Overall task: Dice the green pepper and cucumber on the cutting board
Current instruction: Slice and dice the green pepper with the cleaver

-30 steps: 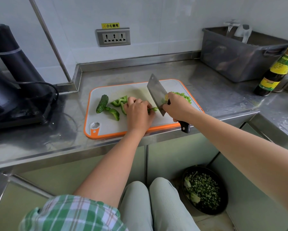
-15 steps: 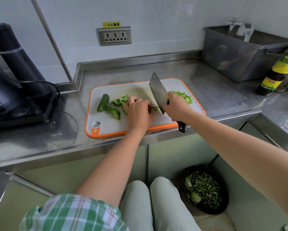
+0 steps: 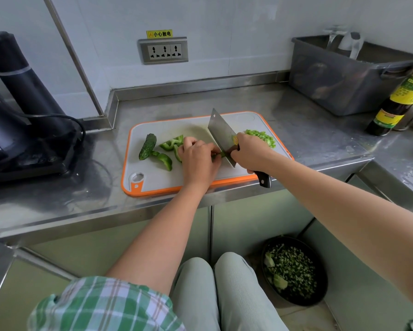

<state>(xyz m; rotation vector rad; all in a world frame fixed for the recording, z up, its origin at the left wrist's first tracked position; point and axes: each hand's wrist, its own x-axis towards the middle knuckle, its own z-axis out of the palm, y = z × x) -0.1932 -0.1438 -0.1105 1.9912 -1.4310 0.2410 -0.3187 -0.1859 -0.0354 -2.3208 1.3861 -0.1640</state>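
Head camera, looking down at a steel counter (image 3: 308, 139). Curled fingers (image 3: 200, 146) of the left hand (image 3: 198, 163) press a thin green pepper strip (image 3: 218, 154) onto the orange-rimmed cutting board (image 3: 157, 185). The right hand (image 3: 250, 154) is wrapped around the handle of a cleaver (image 3: 221, 134), close up by the blade, and the edge meets the strip just beside the left fingertips.

Right of the knife, partly behind the right hand, lies a pile of diced pepper (image 3: 262, 137). Left of the holding hand sit larger pepper pieces (image 3: 168, 145), and beyond them a whole cucumber (image 3: 148, 146), uncut. Farther out on the counter are a grey plastic tub (image 3: 339, 75), a dark sauce bottle (image 3: 399, 101) and a black appliance (image 3: 21, 103). A bowl of chopped greens (image 3: 293, 271) sits on the floor.

This looks like mid-dicing of the pepper, with the cucumber not yet begun. The next cut likely calls for drawing the left fingertips back along the strip, knuckles guiding the blade, since little of it remains between hand and edge.
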